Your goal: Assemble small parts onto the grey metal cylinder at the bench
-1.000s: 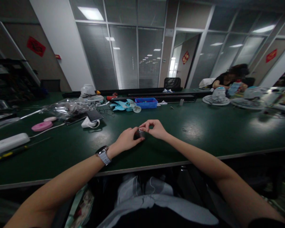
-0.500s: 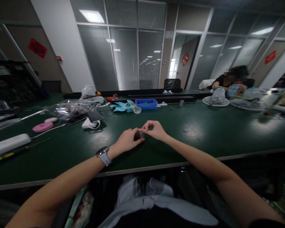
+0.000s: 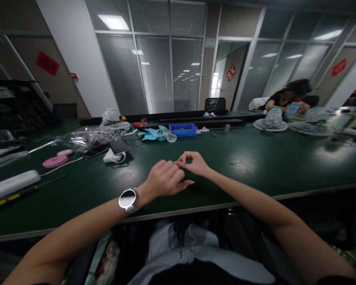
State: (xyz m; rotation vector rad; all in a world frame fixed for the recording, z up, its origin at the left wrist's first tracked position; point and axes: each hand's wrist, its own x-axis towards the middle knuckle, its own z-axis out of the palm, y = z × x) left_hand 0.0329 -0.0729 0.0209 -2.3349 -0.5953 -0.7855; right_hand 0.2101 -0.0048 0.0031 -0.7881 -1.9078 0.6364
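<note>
Over the green table (image 3: 231, 182), my left hand (image 3: 166, 178), with a watch (image 3: 127, 199) on its wrist, is turned with its back to the camera. Its fingers curl down and its thumb points right; whatever they hold is hidden behind them. My right hand (image 3: 195, 163) touches or nearly touches the left fingers. Its thumb and index finger are pinched together on something too small to make out. The small metal cylinder seen earlier does not show between the hands.
Beyond the hands lie a blue tray (image 3: 183, 130), light-blue fan blades (image 3: 154, 133) and a small cylinder (image 3: 226, 128). At left are a white power strip (image 3: 14, 186), a screwdriver (image 3: 14, 196) and a pink disc (image 3: 55, 161). A person (image 3: 284, 101) sits at far right.
My left hand has rolled over, so its back and the watch face now show, and its thumb reaches further right. The metal cylinder is now hidden. My right hand has barely moved.
</note>
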